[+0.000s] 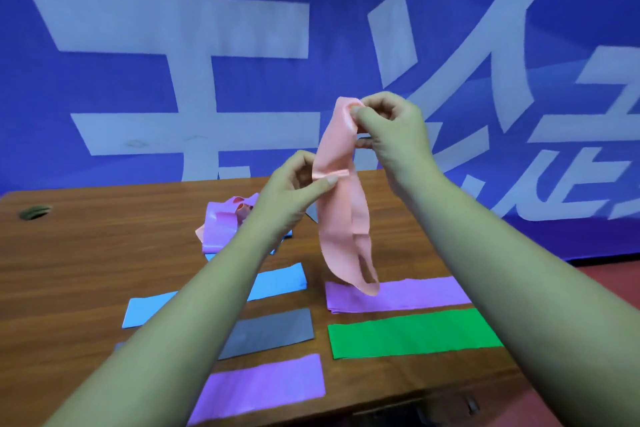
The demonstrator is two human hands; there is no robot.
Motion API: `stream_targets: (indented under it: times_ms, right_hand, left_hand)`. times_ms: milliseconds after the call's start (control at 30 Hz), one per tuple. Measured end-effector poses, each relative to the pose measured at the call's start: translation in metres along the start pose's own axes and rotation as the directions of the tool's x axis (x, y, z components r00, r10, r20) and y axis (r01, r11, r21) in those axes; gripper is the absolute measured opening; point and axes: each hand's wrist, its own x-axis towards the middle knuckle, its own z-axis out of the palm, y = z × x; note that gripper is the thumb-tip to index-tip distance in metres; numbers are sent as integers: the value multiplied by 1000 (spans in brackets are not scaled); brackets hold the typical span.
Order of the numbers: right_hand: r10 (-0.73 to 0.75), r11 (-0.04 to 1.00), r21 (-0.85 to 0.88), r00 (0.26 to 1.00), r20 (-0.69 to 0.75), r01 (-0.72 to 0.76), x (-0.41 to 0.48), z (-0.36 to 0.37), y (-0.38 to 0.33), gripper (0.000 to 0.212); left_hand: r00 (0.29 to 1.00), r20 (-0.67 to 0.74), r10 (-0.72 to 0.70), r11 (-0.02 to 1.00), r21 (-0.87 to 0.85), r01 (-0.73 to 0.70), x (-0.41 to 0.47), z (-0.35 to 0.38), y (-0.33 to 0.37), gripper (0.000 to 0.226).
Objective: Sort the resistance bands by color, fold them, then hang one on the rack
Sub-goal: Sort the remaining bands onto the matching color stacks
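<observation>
blue band (280, 282), grey band (273, 328) partly behind left forearm (194, 315)

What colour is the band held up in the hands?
The band is light pink, clearest in the head view.

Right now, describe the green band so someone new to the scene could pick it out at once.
On the wooden table, look at the right-hand column of flattened bands. The green band lies nearest the person there, with a purple band just behind it. It is the only green strip.
</observation>
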Motion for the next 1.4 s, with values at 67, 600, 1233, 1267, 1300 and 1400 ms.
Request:
stream_targets:
  times_ms: [67, 600, 1233, 1267, 1300, 1400]
  right_hand:
    - [27, 1000, -14, 999, -20, -28, -4, -12, -5, 6]
    - [466, 872, -216, 881, 87, -439, -51, -52, -1, 9]
    - [-78, 951, -255, 931, 356, 177, -77, -25, -59, 12]
    - [-84, 952, -248, 931, 354, 180, -77, -25, -62, 12]
    - [-89, 951, -247, 931, 355, 185, -78, -24, -63, 12]
    - [-61, 954, -248, 919, 391, 168, -78, -24, -65, 17]
  left_hand:
    - [1000, -1, 8, 1000, 4, -8, -8, 6, 10, 9]
    - [996, -54, 71, 993, 102, -66, -34, 7, 73, 20]
    - [985, -111, 135, 950, 298, -97, -58, -12, 86, 14]
    - [983, -124, 137, 946, 310, -92, -58, -14, 86, 12]
    - [982, -132, 135, 945, 314, -88, -58, -14, 86, 9]
    - [986, -112, 124, 959, 270, -90, -59, -11, 87, 12]
